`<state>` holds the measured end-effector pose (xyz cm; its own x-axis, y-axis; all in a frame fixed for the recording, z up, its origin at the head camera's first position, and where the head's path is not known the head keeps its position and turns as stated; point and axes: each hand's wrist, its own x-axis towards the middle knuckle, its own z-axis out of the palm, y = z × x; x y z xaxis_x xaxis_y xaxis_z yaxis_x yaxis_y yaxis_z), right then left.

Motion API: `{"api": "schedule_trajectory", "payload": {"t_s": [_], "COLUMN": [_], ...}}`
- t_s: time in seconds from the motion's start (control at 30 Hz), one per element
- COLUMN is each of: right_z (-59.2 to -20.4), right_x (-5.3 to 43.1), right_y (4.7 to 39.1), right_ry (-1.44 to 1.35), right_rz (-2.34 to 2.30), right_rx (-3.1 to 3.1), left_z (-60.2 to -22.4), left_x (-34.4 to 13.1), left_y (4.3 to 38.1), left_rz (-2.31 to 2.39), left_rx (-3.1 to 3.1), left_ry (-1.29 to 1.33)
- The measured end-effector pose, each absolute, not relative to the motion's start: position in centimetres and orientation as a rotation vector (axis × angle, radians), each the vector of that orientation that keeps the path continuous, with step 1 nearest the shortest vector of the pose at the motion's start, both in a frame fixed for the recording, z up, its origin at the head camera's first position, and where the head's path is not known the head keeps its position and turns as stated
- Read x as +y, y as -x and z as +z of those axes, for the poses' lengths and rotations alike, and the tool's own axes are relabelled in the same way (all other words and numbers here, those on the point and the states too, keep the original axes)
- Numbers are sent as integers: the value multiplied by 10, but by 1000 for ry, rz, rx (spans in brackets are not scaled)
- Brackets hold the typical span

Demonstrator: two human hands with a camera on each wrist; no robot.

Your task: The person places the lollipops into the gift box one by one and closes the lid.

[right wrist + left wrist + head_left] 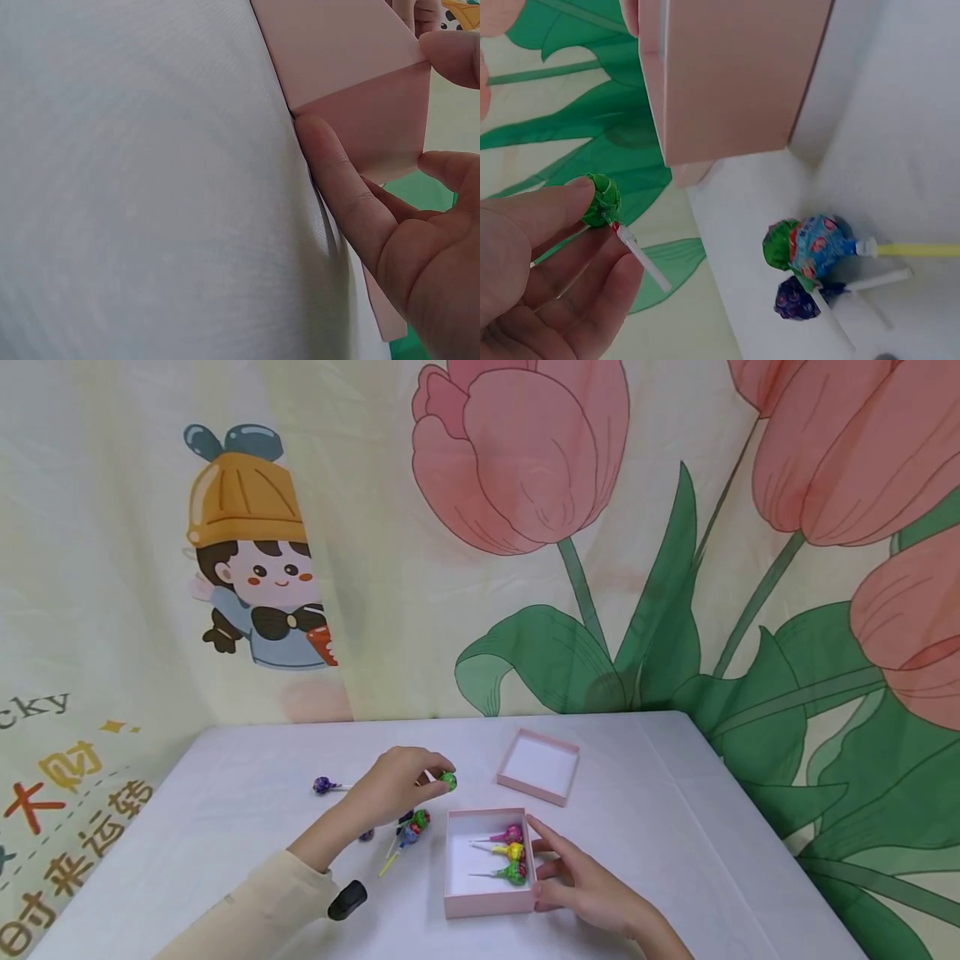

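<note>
My left hand [396,787] pinches a green-wrapped lollipop [604,200] by its round head, above the table, with its white stick angled down. On the table stands an open pink box [491,907] holding a pink lollipop [513,833], a yellow lollipop [510,852] and a green lollipop [513,873], heads towards the right wall. My right hand [588,881] rests against the outside of that wall, its thumb and fingertips [319,135] touching the edges. Under the left hand lie a blue lollipop [821,246] with a yellow stick, a green lollipop [779,244] and a dark purple lollipop [796,298].
A pink box lid [531,792] lies behind the box, hollow side up. Farther left is a purple lollipop [322,785], and another dark lollipop head [366,835] shows beside the left wrist. A printed curtain [390,568] hangs behind the white-covered table [637,777].
</note>
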<state>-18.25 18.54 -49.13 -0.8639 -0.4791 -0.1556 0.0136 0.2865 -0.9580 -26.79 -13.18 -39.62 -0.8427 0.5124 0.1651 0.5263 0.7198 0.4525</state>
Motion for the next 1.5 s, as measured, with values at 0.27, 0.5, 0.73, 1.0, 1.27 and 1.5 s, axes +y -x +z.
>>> {"api": "schedule_trajectory", "payload": {"t_s": [0.27, 0.5, 0.73, 1.0, 1.27, 1.5], "right_z": [-488, -490, -491, -489, -489, -490], "right_x": [183, 184, 182, 184, 184, 185], "right_y": [182, 183, 182, 182, 182, 181], "right_ry": [396, 407, 413, 441, 439, 450], "right_rz": [-1593, -1605, -1599, -1609, -1594, -1601], "right_rx": [2161, 2142, 2145, 2132, 2138, 2139], "left_z": [-393, -396, -401, -410, -419, -425], "left_x": [-118, -106, -95, -85, -77, -70], "left_y": [260, 252, 244, 234, 227, 221], "left_rz": [-823, -835, -861, -944, -1021, -1007], "left_rx": [-2882, -2881, -2857, -2856, -2836, -2832], "left_ry": [905, 953, 1039, 1068, 1117, 1164]}}
